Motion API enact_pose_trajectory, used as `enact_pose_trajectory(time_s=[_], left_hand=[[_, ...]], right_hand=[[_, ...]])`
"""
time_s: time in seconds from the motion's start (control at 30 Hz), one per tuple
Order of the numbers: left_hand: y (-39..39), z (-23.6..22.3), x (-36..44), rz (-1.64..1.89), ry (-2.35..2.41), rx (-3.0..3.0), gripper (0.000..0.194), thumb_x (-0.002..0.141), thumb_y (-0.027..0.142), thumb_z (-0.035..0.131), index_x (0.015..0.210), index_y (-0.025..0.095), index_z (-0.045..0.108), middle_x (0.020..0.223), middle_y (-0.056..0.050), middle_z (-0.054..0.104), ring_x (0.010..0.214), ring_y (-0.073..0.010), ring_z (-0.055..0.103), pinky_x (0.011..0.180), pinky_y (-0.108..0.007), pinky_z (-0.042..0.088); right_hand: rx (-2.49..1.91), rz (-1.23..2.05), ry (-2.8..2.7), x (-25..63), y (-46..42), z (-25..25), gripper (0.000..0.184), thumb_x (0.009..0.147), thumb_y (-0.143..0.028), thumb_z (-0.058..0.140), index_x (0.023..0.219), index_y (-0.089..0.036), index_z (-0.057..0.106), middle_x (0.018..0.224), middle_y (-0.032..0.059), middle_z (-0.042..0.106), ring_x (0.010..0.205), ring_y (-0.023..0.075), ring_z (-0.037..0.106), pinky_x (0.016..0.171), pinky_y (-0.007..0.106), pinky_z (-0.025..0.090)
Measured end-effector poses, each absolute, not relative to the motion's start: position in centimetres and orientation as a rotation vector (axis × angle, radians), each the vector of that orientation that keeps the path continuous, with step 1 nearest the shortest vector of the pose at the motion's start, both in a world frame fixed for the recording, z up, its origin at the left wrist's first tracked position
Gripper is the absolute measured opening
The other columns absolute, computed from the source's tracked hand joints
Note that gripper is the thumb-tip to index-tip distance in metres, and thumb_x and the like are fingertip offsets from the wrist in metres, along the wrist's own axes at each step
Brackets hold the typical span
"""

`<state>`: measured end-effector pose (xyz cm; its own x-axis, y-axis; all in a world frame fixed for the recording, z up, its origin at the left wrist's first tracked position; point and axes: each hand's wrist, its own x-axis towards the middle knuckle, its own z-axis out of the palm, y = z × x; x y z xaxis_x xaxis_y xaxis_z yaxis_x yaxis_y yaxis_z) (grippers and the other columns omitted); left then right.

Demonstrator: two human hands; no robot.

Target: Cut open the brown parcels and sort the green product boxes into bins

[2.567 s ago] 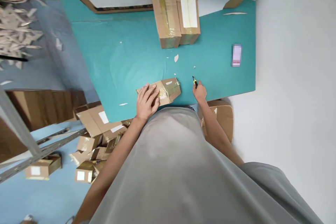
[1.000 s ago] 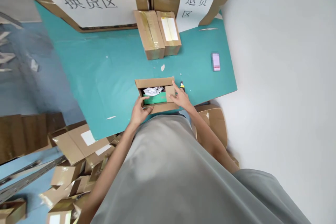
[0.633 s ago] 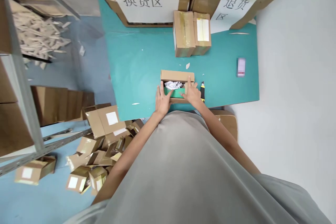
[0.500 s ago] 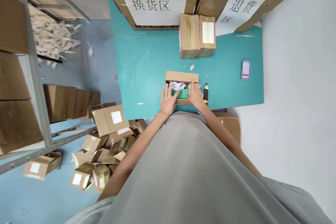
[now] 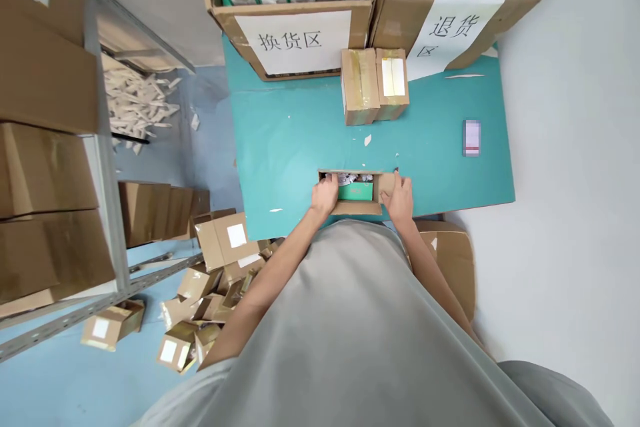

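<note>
A small opened cardboard box (image 5: pixel 357 209) lies at the table's front edge, its flaps spread. Inside it sit a green carton (image 5: pixel 356 191) and crumpled white paper (image 5: pixel 346 179). My left hand (image 5: pixel 325 194) is closed over the box's left end, fingertips curled inside the rim and partly hidden. At the other end, my right hand (image 5: pixel 399 199) pinches the right end flap (image 5: pixel 385 184) between thumb and fingers. The black and yellow cutter is mostly hidden behind my right hand.
Two taped cardboard boxes (image 5: pixel 361 87) stand together on the green table (image 5: pixel 280 147). Behind them, large labelled cartons (image 5: pixel 295 40) hold green boxes. A phone-like object (image 5: pixel 471 138) lies to the right. Metal shelving (image 5: pixel 107 167) and discarded boxes (image 5: pixel 223 240) are at left.
The box's far flap, which stood up, is now folded back out of sight. My right hand has moved right onto the end flap, which is opened outward. My left hand has curled closed.
</note>
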<state>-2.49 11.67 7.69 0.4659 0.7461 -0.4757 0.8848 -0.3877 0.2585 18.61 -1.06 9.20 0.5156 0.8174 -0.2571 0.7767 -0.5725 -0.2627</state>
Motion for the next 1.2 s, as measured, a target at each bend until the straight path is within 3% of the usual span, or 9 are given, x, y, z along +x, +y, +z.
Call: enact_pose_trajectory(time_s=[0.13,0.23,0.33,0.43,0.6,0.73,0.87,1.03,1.2], left_hand=[[11.3,7.3,-2.7,-0.426,1.39,2.157,0.034,0.116,0.031,0.048,0.14,0.011,0.061,0.126,-0.023,0.078,0.116,-0.0351,0.079,0.098,-0.042,0.06],[10.9,6.8,-3.0,-0.354,1.301,2.225,0.028,0.111,0.028,0.058,0.133,0.013,0.066,0.134,-0.023,0.076,0.131,-0.035,0.074,0.106,-0.042,0.059],[10.8,6.2,-3.1,-0.326,1.18,2.337,0.04,0.1,0.02,0.071,0.139,0.011,0.068,0.145,-0.025,0.072,0.144,-0.0367,0.065,0.121,-0.044,0.052],[10.8,5.7,-2.8,-0.402,1.127,2.372,0.057,0.093,0.016,0.076,0.148,0.008,0.065,0.145,-0.026,0.073,0.14,-0.039,0.067,0.126,-0.048,0.048],[11.1,5.3,-2.2,-0.411,1.129,2.388,0.056,0.094,0.007,0.066,0.149,0.009,0.067,0.148,-0.025,0.073,0.146,-0.0378,0.063,0.129,-0.052,0.041],[11.1,5.5,-1.9,-0.358,1.159,2.383,0.049,0.096,0.005,0.059,0.144,0.009,0.069,0.145,-0.027,0.074,0.141,-0.0358,0.066,0.128,-0.054,0.042],[11.2,5.5,-2.0,-0.302,1.214,2.364,0.046,0.1,0.006,0.052,0.142,0.009,0.07,0.142,-0.029,0.074,0.139,-0.0352,0.067,0.124,-0.057,0.046],[11.5,5.9,-2.7,-0.316,1.216,2.316,0.052,0.092,0.003,0.06,0.143,0.011,0.072,0.137,-0.027,0.078,0.137,-0.0358,0.072,0.127,-0.055,0.045],[11.9,7.2,-4.2,-0.285,1.119,2.286,0.054,0.08,0.004,0.075,0.134,0.007,0.076,0.139,-0.032,0.076,0.14,-0.0427,0.071,0.128,-0.052,0.045]], right_hand=[[-2.62,0.399,-1.583,17.2,-0.5,9.6,0.049,0.109,-0.017,0.052,0.158,-0.009,0.057,0.141,0.025,0.063,0.129,0.0365,0.059,0.113,0.05,0.051],[-2.466,0.584,-1.948,16.8,0.3,9.2,0.043,0.109,-0.007,0.04,0.138,-0.012,0.071,0.137,0.0219,0.07,0.129,0.0324,0.062,0.112,0.043,0.053],[-2.316,0.77,-2.249,16.3,1.8,8.4,0.04,0.108,-0.005,0.045,0.131,-0.012,0.077,0.136,0.0214,0.074,0.136,0.0301,0.064,0.115,0.038,0.053],[-2.262,0.833,-2.438,15.5,3.5,7.6,0.034,0.105,-0.008,0.057,0.13,-0.011,0.08,0.138,0.024,0.076,0.135,0.0324,0.069,0.116,0.04,0.055],[-2.239,0.755,-2.521,13.8,5.5,7.1,0.048,0.101,-0.003,0.056,0.145,-0.004,0.073,0.139,0.0295,0.077,0.133,0.0359,0.074,0.117,0.047,0.056],[-2.24,0.688,-2.542,13.2,5.9,7.1,0.049,0.099,0.004,0.049,0.141,-0.002,0.074,0.139,0.0304,0.077,0.134,0.0354,0.074,0.119,0.048,0.054],[-2.272,0.659,-2.509,13.2,5.4,7.2,0.047,0.098,-0.003,0.061,0.144,-0.002,0.07,0.139,0.0329,0.076,0.132,0.0356,0.073,0.115,0.047,0.055],[-2.294,0.642,-2.474,12.8,5.0,7.5,0.049,0.098,-0.004,0.058,0.144,-0.007,0.072,0.142,0.0316,0.076,0.133,0.0384,0.073,0.122,0.055,0.049],[-2.221,0.675,-2.496,13.5,4.7,8.6,0.05,0.097,0.0,0.053,0.14,-0.007,0.076,0.142,0.0291,0.077,0.137,0.0374,0.073,0.127,0.05,0.047]])
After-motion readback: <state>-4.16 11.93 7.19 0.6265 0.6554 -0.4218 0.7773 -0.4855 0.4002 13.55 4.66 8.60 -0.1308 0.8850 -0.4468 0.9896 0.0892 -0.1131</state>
